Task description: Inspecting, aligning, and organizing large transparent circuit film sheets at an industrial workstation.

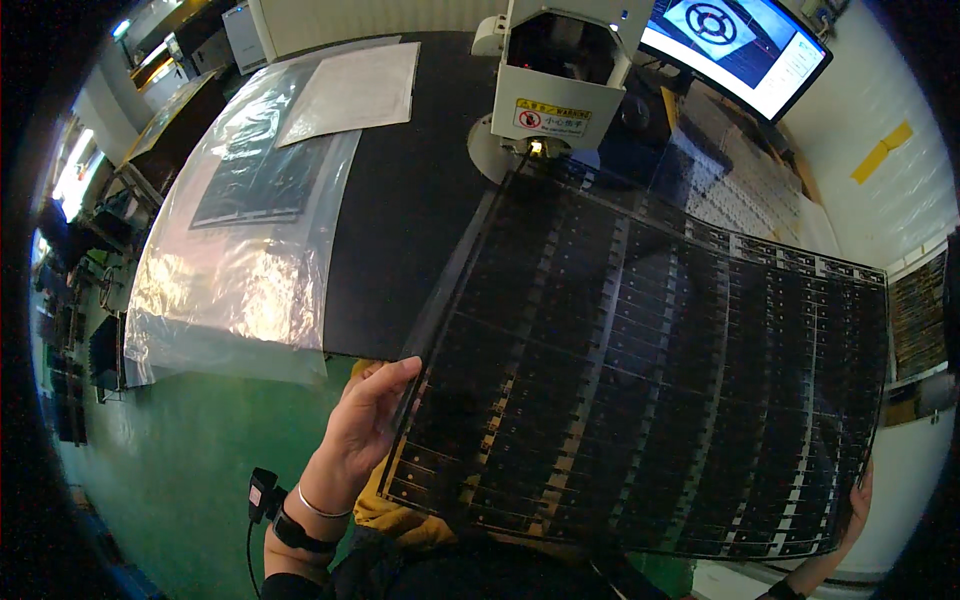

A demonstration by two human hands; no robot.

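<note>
Gripping the big dark sheet [650,390] by its side edges, with the left hand [368,410] at lower left of centre and the right hand [861,503] at lower right. Best to hold it flat, without bending or touching its middle. See, past it, a black worktop [388,215], clear plastic [265,300] at upper left, a white machine [548,98] at top middle, a bright screen [750,50] at upper right, and green floor [220,450] at lower left.

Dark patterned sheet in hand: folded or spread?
Spread: the dark sheet reaches from the left hand to the right hand as one broad panel, no fold visible.
</note>
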